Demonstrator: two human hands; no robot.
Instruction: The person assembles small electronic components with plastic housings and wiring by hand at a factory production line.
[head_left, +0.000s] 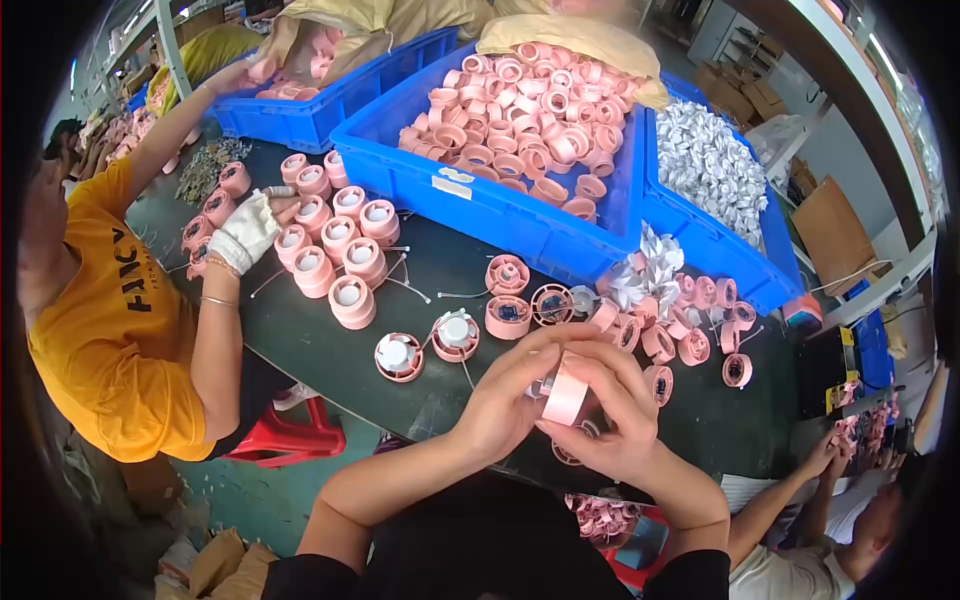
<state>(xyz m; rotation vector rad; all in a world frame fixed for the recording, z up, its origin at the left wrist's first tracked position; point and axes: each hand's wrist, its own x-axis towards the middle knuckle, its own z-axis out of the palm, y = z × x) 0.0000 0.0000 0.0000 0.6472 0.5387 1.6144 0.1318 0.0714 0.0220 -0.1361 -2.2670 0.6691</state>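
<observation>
L hand [498, 400] & R hand [622, 418] both grasp 1 pc, a pink ring [566, 398], btwn thumbs & curled fingers, held up over the table's [300, 340] near edge. Small whitish bit shows at ring's L side, partly hid by fingers; can't tell what. Under the hands, a round housing [572, 448] lies at the near edge, mostly covered. Just past the hands, open pink housings [507, 316] stand w/ dark boards inside; more lie toward the table's R end. Two white-topped units [400, 355] sit L of the hands, close to the near edge. Big blue bin [490, 215] of pink rings is at the far edge; second blue bin [715, 255], w/ white pcs, is to its R. Toward table's L end, co-worker's gloved hand [245, 235] is at a cluster of pink units [340, 235].
</observation>
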